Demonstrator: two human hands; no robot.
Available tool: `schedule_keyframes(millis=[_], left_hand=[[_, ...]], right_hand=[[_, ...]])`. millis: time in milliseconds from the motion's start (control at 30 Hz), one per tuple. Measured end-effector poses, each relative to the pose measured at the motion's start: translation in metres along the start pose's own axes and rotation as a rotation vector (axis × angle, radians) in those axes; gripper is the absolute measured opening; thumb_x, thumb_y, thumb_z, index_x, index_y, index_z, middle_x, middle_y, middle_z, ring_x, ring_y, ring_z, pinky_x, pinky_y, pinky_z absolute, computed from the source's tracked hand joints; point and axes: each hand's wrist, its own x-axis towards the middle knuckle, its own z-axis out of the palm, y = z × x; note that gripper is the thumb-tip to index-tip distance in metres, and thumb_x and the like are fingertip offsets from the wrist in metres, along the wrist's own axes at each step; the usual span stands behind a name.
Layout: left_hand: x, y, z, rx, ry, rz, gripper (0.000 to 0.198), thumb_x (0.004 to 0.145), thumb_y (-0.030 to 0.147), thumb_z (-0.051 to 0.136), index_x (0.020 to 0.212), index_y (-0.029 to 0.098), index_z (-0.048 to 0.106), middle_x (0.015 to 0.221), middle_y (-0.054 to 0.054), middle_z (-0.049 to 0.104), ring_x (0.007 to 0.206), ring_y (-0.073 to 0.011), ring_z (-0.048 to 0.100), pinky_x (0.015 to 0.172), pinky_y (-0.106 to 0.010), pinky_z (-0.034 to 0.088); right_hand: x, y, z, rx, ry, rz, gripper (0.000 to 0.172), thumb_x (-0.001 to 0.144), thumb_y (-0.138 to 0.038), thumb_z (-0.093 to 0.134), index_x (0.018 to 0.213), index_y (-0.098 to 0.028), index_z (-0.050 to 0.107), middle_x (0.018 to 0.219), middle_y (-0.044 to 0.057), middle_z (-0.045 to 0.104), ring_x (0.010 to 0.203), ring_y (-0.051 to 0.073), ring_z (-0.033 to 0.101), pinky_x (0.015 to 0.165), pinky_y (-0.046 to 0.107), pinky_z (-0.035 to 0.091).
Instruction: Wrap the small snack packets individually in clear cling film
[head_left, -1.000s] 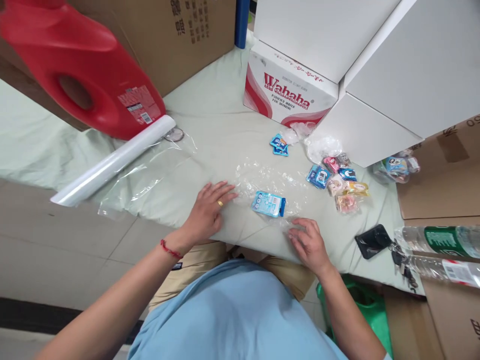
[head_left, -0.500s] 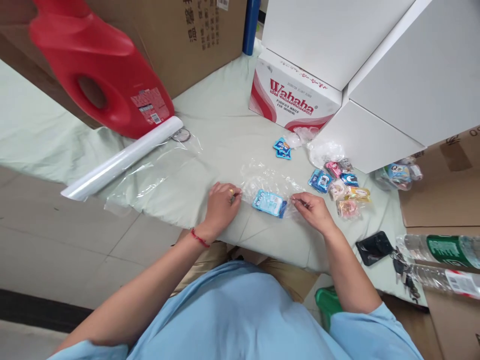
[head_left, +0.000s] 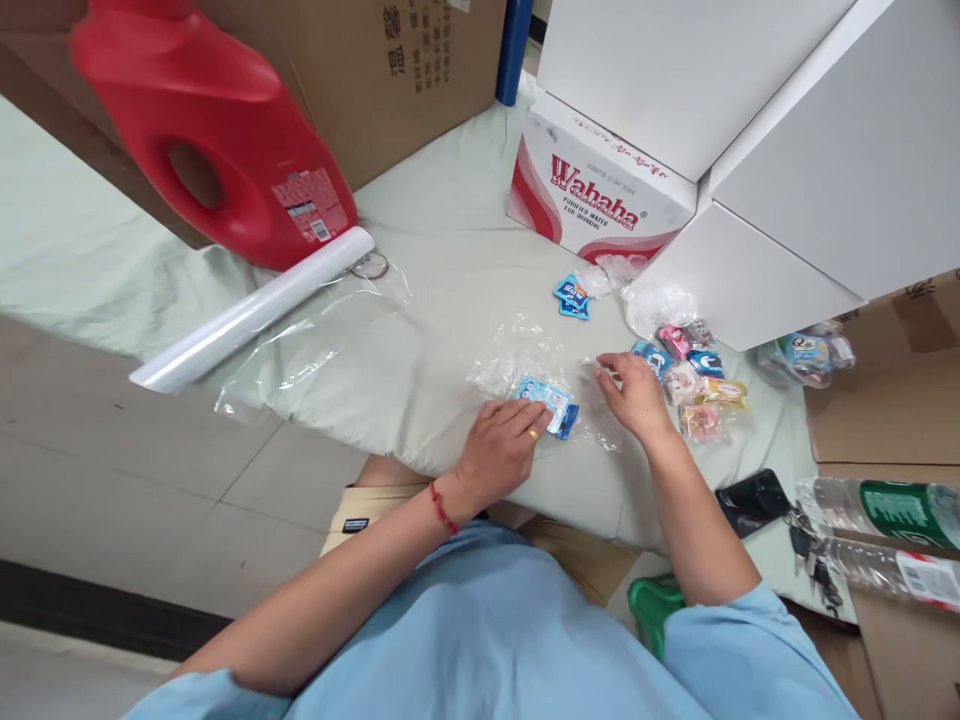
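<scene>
A light-blue packet (head_left: 541, 395) lies on a sheet of clear plastic film (head_left: 517, 350), with a dark-blue packet (head_left: 568, 422) beside and partly under it. My left hand (head_left: 499, 447) reaches over from the near side, fingers stretched out, the tips on the light-blue packet. My right hand (head_left: 634, 395) is at the right edge of the film, its thumb and fingers apart, and it holds nothing that I can see. Close beyond the right hand lie several wrapped snacks (head_left: 701, 422).
A roll of plastic film (head_left: 255, 315) and a red jug (head_left: 247, 130) stand at the left. Two blue sachets (head_left: 573, 297) lie near the Wahaha carton (head_left: 600, 195). At the right are a black phone-like object (head_left: 752, 502), keys (head_left: 806, 545) and plastic bottles (head_left: 900, 508).
My left hand has let go of the film's left edge and moved right onto the light-blue packet. My right hand has opened and lifted slightly away from the film's right side.
</scene>
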Motion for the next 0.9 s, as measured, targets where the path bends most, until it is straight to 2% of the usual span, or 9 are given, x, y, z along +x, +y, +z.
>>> schedule_keyframes(millis=[67,167,267,367,433,567,667,800,900], left_hand=[[0.012,0.0,0.011,0.016,-0.037,-0.062,0.049,0.104,0.015,0.042,0.145,0.027,0.065,0.148,-0.008,0.068,0.134,-0.0275,0.061,0.105,-0.047,0.042],[0.02,-0.006,0.024,0.046,-0.087,-0.1,0.048,0.105,0.018,0.042,0.147,0.027,0.063,0.149,-0.008,0.068,0.133,-0.0287,0.06,0.103,-0.048,0.043],[0.02,-0.011,0.031,0.068,-0.118,-0.088,0.046,0.106,0.018,0.042,0.146,0.026,0.064,0.149,-0.008,0.067,0.134,-0.0286,0.058,0.102,-0.048,0.043],[0.018,-0.012,0.033,0.08,-0.118,-0.076,0.046,0.106,0.018,0.042,0.145,0.026,0.065,0.151,-0.006,0.066,0.135,-0.0281,0.057,0.104,-0.048,0.042],[0.018,-0.011,0.032,0.085,-0.117,-0.076,0.044,0.106,0.018,0.043,0.143,0.026,0.066,0.151,-0.005,0.066,0.133,-0.0278,0.057,0.103,-0.047,0.042],[0.019,-0.01,0.031,0.081,-0.119,-0.081,0.043,0.107,0.018,0.041,0.14,0.025,0.068,0.15,-0.006,0.067,0.128,-0.0278,0.059,0.099,-0.047,0.043],[0.021,-0.01,0.03,0.062,-0.115,-0.105,0.04,0.107,0.019,0.042,0.136,0.022,0.07,0.141,-0.01,0.071,0.12,-0.0293,0.061,0.096,-0.049,0.046],[0.022,-0.018,0.032,-0.046,-0.106,-0.173,0.033,0.101,0.015,0.047,0.103,0.019,0.079,0.104,-0.013,0.078,0.107,-0.0294,0.064,0.094,-0.049,0.052],[0.019,-0.028,0.031,-0.202,-0.036,-0.178,0.033,0.092,0.009,0.048,0.093,0.021,0.079,0.111,-0.009,0.079,0.111,-0.0259,0.068,0.1,-0.047,0.056]], right_hand=[[0.022,-0.004,0.006,-0.047,-0.047,-0.018,0.038,0.103,-0.035,0.053,0.13,-0.015,0.07,0.125,0.018,0.071,0.115,0.034,0.062,0.103,0.047,0.049],[0.048,-0.012,0.02,-0.149,-0.156,0.041,0.048,0.097,-0.038,0.064,0.136,-0.01,0.066,0.132,0.022,0.068,0.119,0.036,0.06,0.103,0.045,0.048],[0.063,-0.018,0.03,-0.173,-0.242,0.174,0.053,0.091,-0.041,0.074,0.134,-0.012,0.066,0.118,0.018,0.073,0.109,0.032,0.064,0.092,0.038,0.049],[0.07,-0.021,0.026,-0.057,-0.358,0.265,0.031,0.091,-0.033,0.072,0.116,-0.014,0.073,0.095,0.009,0.075,0.088,0.024,0.066,0.078,0.031,0.046],[0.07,-0.023,0.016,0.008,-0.374,0.213,0.017,0.091,-0.029,0.069,0.099,-0.015,0.076,0.089,0.007,0.074,0.085,0.022,0.065,0.077,0.03,0.045],[0.044,-0.038,-0.008,0.045,-0.195,-0.098,0.015,0.095,-0.03,0.065,0.096,-0.018,0.075,0.101,0.01,0.069,0.101,0.025,0.064,0.093,0.033,0.047],[0.007,-0.056,-0.015,0.052,-0.294,-0.248,0.025,0.103,-0.029,0.053,0.115,-0.023,0.074,0.106,0.008,0.066,0.093,0.021,0.065,0.085,0.031,0.049],[-0.035,-0.07,0.004,-0.065,-0.437,-0.249,0.049,0.105,-0.021,0.047,0.152,-0.03,0.056,0.115,0.007,0.067,0.088,0.02,0.067,0.077,0.029,0.05],[-0.049,-0.072,0.022,-0.086,-0.415,-0.219,0.057,0.106,-0.018,0.043,0.161,-0.032,0.047,0.117,0.008,0.066,0.093,0.02,0.067,0.077,0.028,0.051]])
